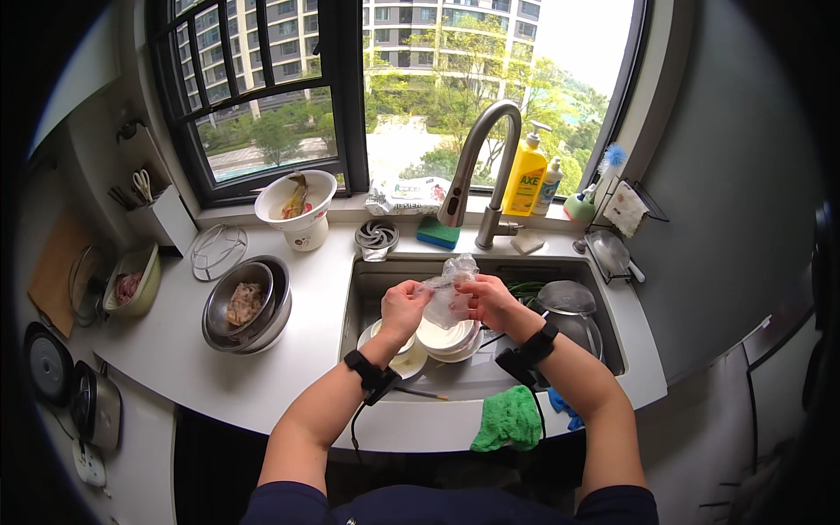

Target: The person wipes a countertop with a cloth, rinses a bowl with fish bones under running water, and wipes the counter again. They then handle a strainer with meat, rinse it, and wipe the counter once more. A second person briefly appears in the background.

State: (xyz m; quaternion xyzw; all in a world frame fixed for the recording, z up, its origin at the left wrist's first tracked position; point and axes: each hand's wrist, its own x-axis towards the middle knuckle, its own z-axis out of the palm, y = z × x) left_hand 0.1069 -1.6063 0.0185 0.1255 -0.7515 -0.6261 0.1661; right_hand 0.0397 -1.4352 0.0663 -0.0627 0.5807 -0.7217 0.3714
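Observation:
Above the sink (622, 348), my left hand (403, 311) and my right hand (493, 302) pinch a crumpled clear plastic bag (451, 308) between them. Below the bag, white bowls (447, 338) are stacked in the sink, and a plate (408, 365) with a bowl on it stands to their left. At the sink's right side are a metal pot with a domed, shiny top (567, 298) and some green stalks (524, 290). A chopstick-like stick (421, 394) lies near the sink's front edge. The steel faucet (485, 131) arches behind my hands.
Nested metal bowls (283, 308) with raw meat stand left of the sink. Behind them a white bowl (268, 205) holds food scraps. A green-blue sponge (438, 233), a yellow AXE bottle (525, 176) and a drain strainer (377, 235) line the back. A green cloth (509, 419) lies on the front edge.

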